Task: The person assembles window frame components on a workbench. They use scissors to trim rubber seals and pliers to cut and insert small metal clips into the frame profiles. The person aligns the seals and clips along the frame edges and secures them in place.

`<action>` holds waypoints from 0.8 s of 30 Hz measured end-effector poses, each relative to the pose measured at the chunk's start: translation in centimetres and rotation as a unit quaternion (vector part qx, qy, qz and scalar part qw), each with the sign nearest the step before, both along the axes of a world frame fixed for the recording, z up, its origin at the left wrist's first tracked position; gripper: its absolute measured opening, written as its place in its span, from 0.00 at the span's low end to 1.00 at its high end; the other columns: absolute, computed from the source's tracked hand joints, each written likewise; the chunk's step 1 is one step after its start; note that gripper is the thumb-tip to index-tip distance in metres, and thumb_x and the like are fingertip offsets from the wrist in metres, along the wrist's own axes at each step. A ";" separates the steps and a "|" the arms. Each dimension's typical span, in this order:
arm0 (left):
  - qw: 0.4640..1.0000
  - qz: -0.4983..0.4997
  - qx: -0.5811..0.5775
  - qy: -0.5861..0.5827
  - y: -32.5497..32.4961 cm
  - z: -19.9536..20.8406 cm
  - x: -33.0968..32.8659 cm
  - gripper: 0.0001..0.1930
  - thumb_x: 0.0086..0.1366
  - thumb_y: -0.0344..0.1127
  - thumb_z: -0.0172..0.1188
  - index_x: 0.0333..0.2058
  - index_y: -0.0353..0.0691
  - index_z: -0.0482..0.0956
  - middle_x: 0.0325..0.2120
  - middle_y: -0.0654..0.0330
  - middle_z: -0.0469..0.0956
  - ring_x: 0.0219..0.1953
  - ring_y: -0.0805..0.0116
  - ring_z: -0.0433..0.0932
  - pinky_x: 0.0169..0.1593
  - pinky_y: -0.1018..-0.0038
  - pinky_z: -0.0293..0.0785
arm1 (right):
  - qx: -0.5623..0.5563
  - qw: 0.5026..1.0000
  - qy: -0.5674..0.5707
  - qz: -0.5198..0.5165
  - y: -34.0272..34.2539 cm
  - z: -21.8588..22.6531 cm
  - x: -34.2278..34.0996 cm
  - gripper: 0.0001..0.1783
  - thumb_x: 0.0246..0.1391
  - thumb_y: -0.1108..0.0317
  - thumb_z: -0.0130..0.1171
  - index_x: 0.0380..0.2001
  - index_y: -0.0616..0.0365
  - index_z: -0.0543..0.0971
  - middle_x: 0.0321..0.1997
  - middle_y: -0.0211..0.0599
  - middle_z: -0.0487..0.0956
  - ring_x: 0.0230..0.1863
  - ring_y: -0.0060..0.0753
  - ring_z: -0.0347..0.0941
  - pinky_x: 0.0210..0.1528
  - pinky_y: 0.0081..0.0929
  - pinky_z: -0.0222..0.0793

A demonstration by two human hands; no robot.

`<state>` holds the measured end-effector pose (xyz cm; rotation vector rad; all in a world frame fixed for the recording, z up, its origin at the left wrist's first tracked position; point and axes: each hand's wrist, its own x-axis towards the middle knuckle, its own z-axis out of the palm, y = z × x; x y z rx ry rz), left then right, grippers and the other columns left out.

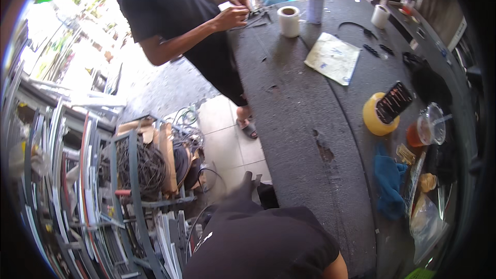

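Neither of my hands is in view. My torso in a black shirt (263, 243) fills the lower middle, and a bit of my right arm (337, 268) shows at the bottom edge. Beside me runs a long table covered in dark grey carpet (310, 119), worn through in a few spots. A dark two-pronged shape (250, 181), its kind unclear, sticks up past my shirt at the table's near left. Across the table's far left corner, a co-worker's hands (235, 15) handle small black parts (258, 19).
On the table are a white roll (289, 23), a spray can (315, 5), a marked paper sheet (333, 58), a phone (393, 102) leaning on a yellow tape roll (376, 119), a drink cup (426, 129) and a blue cloth (388, 181). Racks of metal profiles (93, 186) stand left.
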<state>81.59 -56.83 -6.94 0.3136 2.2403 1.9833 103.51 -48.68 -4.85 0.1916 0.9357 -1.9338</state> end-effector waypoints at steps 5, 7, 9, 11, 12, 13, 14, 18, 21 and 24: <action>0.998 0.056 0.012 0.008 -1.2 -0.3 0.8 0.28 0.72 0.53 0.51 0.65 0.45 0.69 0.55 0.53 0.77 0.51 0.58 0.77 0.57 0.58 0.73 | 0.039 0.999 0.016 0.011 0.9 -0.8 -1.6 0.18 0.68 0.54 0.41 0.36 0.56 0.74 0.26 0.27 0.66 0.26 0.28 0.62 0.30 0.30 0.60; 0.998 0.068 0.015 0.007 -1.0 0.0 1.0 0.29 0.72 0.53 0.51 0.65 0.44 0.69 0.55 0.53 0.77 0.50 0.58 0.78 0.56 0.58 0.74 | 0.053 0.998 0.017 0.002 1.9 -0.6 -2.4 0.18 0.68 0.54 0.41 0.36 0.56 0.74 0.26 0.28 0.67 0.26 0.28 0.62 0.31 0.30 0.60; 0.998 0.066 0.022 0.008 0.1 0.5 1.3 0.29 0.72 0.53 0.51 0.66 0.44 0.68 0.54 0.52 0.77 0.50 0.58 0.78 0.56 0.59 0.74 | 0.066 0.997 0.021 -0.022 3.4 -0.2 -2.9 0.18 0.68 0.55 0.41 0.36 0.56 0.75 0.26 0.28 0.68 0.27 0.28 0.63 0.31 0.30 0.61; 0.999 0.042 0.033 0.010 2.3 1.1 1.6 0.30 0.72 0.54 0.51 0.66 0.43 0.68 0.54 0.52 0.78 0.49 0.58 0.79 0.55 0.59 0.75 | 0.083 0.993 0.015 -0.082 5.9 0.7 -2.5 0.18 0.68 0.55 0.41 0.36 0.56 0.75 0.27 0.28 0.68 0.27 0.29 0.64 0.32 0.31 0.62; 0.999 0.013 0.039 0.007 4.3 1.5 2.0 0.30 0.72 0.54 0.52 0.66 0.43 0.67 0.54 0.51 0.78 0.49 0.58 0.79 0.55 0.59 0.75 | 0.093 0.988 0.004 -0.127 7.5 1.3 -1.7 0.18 0.68 0.55 0.41 0.36 0.56 0.75 0.27 0.28 0.68 0.27 0.29 0.64 0.32 0.31 0.62; 0.999 -0.012 0.046 0.004 6.6 2.0 2.5 0.30 0.72 0.54 0.52 0.66 0.42 0.67 0.53 0.51 0.78 0.48 0.58 0.79 0.55 0.60 0.76 | 0.098 0.979 -0.017 -0.178 8.7 1.6 -0.7 0.19 0.68 0.55 0.41 0.36 0.57 0.75 0.27 0.28 0.69 0.27 0.29 0.64 0.32 0.31 0.62; 0.998 -0.034 0.054 0.000 8.3 2.2 3.0 0.30 0.72 0.54 0.52 0.66 0.42 0.67 0.53 0.51 0.78 0.48 0.58 0.80 0.55 0.60 0.76 | 0.090 0.971 -0.043 -0.218 9.4 1.8 0.6 0.19 0.68 0.55 0.41 0.36 0.57 0.75 0.27 0.28 0.69 0.28 0.29 0.65 0.32 0.31 0.62; 0.986 -0.121 0.106 -0.048 12.8 1.8 4.6 0.31 0.73 0.54 0.52 0.67 0.41 0.66 0.53 0.50 0.79 0.47 0.58 0.81 0.54 0.61 0.77 | -0.178 0.972 -0.023 -0.151 9.1 2.2 3.6 0.20 0.68 0.53 0.45 0.48 0.57 0.76 0.37 0.32 0.77 0.37 0.36 0.74 0.45 0.42 0.72; 0.972 -0.153 0.139 -0.110 11.9 1.3 4.2 0.32 0.73 0.54 0.53 0.67 0.40 0.66 0.52 0.49 0.79 0.46 0.58 0.82 0.53 0.61 0.78 | -0.034 0.975 -0.043 -0.213 8.0 3.7 4.8 0.33 0.68 0.35 0.34 0.37 0.55 0.72 0.28 0.30 0.68 0.31 0.33 0.66 0.44 0.36 0.63; 0.948 -0.172 0.187 -0.191 10.4 1.9 3.6 0.33 0.73 0.54 0.53 0.67 0.39 0.65 0.51 0.48 0.80 0.45 0.58 0.83 0.53 0.62 0.79 | 0.079 0.989 0.038 -0.116 7.2 5.6 6.7 0.42 0.64 0.25 0.23 0.30 0.54 0.68 0.21 0.30 0.62 0.27 0.33 0.65 0.39 0.30 0.61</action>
